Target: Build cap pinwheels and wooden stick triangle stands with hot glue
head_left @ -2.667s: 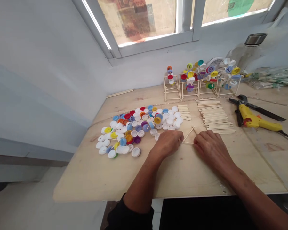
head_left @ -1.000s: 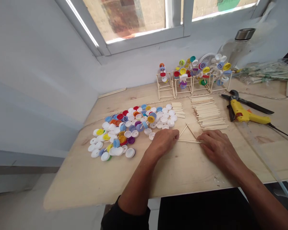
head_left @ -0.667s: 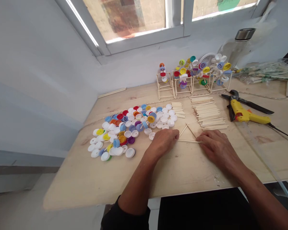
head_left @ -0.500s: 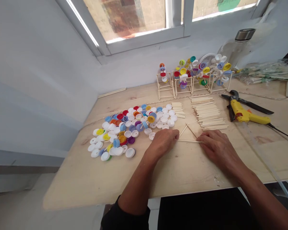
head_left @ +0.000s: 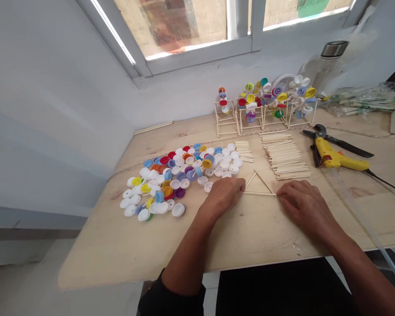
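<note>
Three thin wooden sticks form a triangle (head_left: 259,193) flat on the table, its tip pointing away from me. My left hand (head_left: 226,194) is closed, thumb and fingers pinching the triangle's left corner, which they hide. Just off the right corner rests my right hand (head_left: 301,202), fingers loosely bent and slightly apart, with the stick ends visible beside its fingertips. Behind the triangle lie a small row of short sticks (head_left: 244,151) and a larger stack of wooden sticks (head_left: 286,156). Many bottle caps (head_left: 177,210), white and coloured, spread out left of my left hand.
A yellow glue gun (head_left: 340,159) and black-handled cutters (head_left: 344,145) lie on the right. Several stick frames (head_left: 228,131) with bottle-cap wheels line the wall, near a small fan (head_left: 283,80) and a bottle (head_left: 333,50). A plastic bag of sticks (head_left: 365,100) lies at the back right.
My right hand has slid slightly right, off the triangle's right corner, which now shows. My left hand stays at the left corner.
</note>
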Demonstrator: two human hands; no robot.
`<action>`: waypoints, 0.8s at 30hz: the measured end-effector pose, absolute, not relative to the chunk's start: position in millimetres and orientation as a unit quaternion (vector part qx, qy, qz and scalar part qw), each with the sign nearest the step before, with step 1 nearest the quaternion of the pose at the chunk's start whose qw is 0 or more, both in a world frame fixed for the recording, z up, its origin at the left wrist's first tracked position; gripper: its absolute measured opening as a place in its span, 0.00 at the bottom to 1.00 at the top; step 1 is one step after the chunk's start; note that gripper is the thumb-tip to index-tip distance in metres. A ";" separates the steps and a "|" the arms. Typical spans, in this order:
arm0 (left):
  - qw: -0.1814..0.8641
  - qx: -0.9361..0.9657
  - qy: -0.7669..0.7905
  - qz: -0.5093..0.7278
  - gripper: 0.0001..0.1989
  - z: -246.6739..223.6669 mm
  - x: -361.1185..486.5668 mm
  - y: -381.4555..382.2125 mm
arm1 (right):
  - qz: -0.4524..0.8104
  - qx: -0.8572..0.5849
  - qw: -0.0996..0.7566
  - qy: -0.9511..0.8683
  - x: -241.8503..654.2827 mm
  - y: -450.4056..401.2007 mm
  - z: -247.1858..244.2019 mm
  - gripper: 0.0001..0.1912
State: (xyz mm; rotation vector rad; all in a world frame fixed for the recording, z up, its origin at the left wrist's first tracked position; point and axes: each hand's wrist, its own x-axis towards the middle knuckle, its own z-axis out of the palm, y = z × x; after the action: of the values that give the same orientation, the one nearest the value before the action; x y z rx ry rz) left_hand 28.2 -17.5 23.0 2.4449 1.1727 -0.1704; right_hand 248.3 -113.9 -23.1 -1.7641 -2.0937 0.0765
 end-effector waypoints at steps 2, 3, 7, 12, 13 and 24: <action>0.213 0.879 0.422 -0.061 0.11 23.0 28.3 -17.4 | 0.022 -0.639 0.199 -0.743 244.2 -115.3 -21.9 0.07; 0.213 0.879 0.422 -0.061 0.11 23.1 28.4 -17.5 | 0.017 -0.641 0.199 -0.741 242.6 -115.7 -21.6 0.07; 0.215 0.879 0.421 -0.063 0.10 23.9 28.9 -18.1 | -0.004 -0.644 0.199 -0.738 239.0 -115.9 -21.9 0.07; 0.217 0.878 0.423 -0.060 0.10 24.8 29.1 -18.9 | -0.013 -0.649 0.202 -0.734 236.0 -115.6 -23.8 0.06; 0.216 0.878 0.423 -0.059 0.10 24.7 29.0 -19.0 | -0.013 -0.650 0.202 -0.732 235.6 -115.5 -24.1 0.06; 0.209 0.878 0.426 -0.060 0.09 22.7 28.1 -18.8 | -0.018 -0.651 0.207 -0.730 240.7 -115.6 -27.6 0.06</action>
State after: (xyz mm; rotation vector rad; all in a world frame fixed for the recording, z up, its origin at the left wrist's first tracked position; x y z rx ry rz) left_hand 28.1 -18.8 22.7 2.4418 1.1856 -0.1670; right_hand 240.7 -115.6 -27.6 -1.8122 -2.0345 -0.0493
